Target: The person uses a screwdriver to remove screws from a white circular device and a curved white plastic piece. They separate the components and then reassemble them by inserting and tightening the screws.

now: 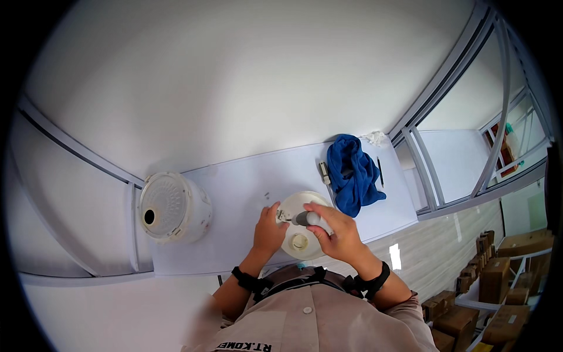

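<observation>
A round white plastic part (307, 200) lies on the table close in front of me, with a short ringed opening (299, 241) on its near side. My right hand (342, 236) is closed around a screwdriver (303, 219) with a grey and white handle. The screwdriver's shaft points left, toward small dark and metal bits (282, 215) at the part's left edge. At that same edge, my left hand (269, 233) grips the part, thumb and fingers on either side of the bits. The exact contact at the tip is too small to make out.
On the left stands a white tub (196, 206) with a dark round hole. A blue cloth (350, 170), a small grey-handled tool (324, 172), a black pen-like stick (380, 172) and white crumpled tissue (375, 138) lie to the right. Small bits (267, 194) lie on the white table (231, 182).
</observation>
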Tool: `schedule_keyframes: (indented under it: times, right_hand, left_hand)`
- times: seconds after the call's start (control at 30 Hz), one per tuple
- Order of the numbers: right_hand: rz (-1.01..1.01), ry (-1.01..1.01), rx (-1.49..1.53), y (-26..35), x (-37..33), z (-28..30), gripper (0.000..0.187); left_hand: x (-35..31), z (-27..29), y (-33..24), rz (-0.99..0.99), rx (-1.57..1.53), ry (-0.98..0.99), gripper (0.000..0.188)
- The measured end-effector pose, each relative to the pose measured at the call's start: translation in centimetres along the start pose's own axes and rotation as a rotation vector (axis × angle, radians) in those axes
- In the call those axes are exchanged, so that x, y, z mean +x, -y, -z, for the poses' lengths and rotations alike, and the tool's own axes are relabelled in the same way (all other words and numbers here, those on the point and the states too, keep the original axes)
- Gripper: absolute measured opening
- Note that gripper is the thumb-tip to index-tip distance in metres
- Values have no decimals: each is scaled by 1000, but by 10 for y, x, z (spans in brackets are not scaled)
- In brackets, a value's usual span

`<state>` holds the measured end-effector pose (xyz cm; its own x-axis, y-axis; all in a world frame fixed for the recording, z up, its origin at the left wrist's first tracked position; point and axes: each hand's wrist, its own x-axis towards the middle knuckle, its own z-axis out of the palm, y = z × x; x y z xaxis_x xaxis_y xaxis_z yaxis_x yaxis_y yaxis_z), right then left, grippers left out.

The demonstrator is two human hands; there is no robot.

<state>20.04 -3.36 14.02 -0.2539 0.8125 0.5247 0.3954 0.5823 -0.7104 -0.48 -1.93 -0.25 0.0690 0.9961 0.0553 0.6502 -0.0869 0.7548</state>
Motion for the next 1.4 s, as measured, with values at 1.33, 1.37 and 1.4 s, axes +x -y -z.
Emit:
schedule_keyframes:
  times: [1.33,1.37,1.4]
  right_hand:
    - [-145,81,-179,20,-3,29,59]
    - [-60,72,-182,16,-3,28,58]
    - [-47,56,-188,17,-2,27,56]
  left_hand:
    - [-1,26,-31,-41,29,-24,60]
    - [0,27,-30,-39,26,-26,60]
    - [0,28,-30,-34,31,-21,60]
